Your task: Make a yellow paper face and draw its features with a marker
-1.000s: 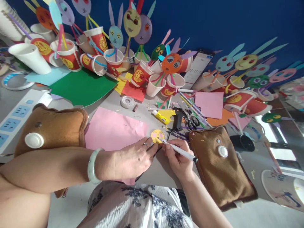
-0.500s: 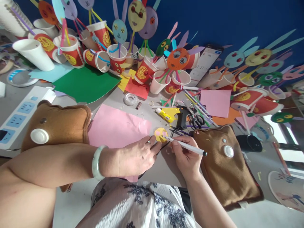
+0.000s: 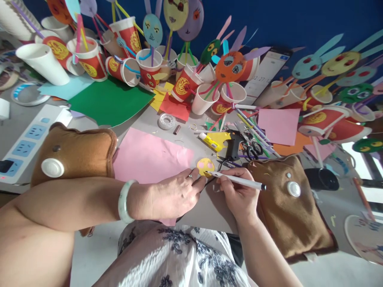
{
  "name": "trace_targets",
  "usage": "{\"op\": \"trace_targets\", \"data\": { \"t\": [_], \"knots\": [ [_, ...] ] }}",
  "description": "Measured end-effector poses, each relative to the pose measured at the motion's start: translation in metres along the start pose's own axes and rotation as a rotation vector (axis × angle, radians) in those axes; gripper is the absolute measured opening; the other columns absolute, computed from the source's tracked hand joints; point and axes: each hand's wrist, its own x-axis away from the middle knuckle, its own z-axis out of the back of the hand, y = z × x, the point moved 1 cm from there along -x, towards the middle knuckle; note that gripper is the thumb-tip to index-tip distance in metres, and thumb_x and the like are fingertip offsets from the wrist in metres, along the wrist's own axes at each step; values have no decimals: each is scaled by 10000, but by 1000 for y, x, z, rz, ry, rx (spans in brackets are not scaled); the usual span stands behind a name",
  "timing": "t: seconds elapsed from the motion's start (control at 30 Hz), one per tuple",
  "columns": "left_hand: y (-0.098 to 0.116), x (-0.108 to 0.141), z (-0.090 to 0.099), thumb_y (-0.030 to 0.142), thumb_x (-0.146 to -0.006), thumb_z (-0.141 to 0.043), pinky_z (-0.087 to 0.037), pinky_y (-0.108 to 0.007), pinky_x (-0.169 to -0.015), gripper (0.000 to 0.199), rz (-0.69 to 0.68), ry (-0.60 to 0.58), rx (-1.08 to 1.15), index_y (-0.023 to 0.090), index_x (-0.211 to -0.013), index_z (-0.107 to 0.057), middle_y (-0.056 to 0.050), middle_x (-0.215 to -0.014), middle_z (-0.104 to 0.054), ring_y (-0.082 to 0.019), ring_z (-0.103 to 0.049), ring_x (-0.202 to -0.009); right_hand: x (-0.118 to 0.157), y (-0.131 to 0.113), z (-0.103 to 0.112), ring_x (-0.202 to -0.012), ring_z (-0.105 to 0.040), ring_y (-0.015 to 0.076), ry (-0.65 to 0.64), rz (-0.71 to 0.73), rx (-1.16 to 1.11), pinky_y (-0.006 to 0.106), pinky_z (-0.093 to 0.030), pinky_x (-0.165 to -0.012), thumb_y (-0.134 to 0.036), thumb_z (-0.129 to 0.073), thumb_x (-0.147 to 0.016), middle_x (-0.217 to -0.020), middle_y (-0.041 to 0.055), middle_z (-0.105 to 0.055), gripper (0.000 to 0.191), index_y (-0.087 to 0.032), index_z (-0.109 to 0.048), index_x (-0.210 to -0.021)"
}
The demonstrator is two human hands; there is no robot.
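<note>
A small yellow paper disc with two pink eyes drawn on it lies near the table's front edge. The fingertips of my left hand press on its lower left edge. My right hand grips a white marker with a dark end, its tip at the lower part of the disc. Under and beside my left wrist lies a pink sheet. A yellow glue stick and a black glue gun rest just behind the disc.
Brown cushions flank my arms, the other at the right. Paper cups with paper faces line the back. Also there: a green sheet, scissors, a tape roll, a power strip and a phone.
The view has shifted slightly, so most things appear a little farther right. The marker tip stays at the disc, and more of the disc's face shows. Both hands keep nearly the same pose.
</note>
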Motion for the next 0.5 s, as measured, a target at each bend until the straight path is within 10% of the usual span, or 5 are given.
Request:
{"op": "trace_targets", "data": {
  "t": [0.5],
  "knots": [
    [0, -2, 3, 426, -810, -731, -429, -467, -1073, 534, -53, -17, -30, 85, -1221, -722, -259, -1452, -576, -325, -628, -1153, 2, 8, 0, -512, -628, 147, -96, 6, -29, 275, -508, -498, -313, -693, -928, -648, -15, -675, 123, -235, -625, -861]
  ]
}}
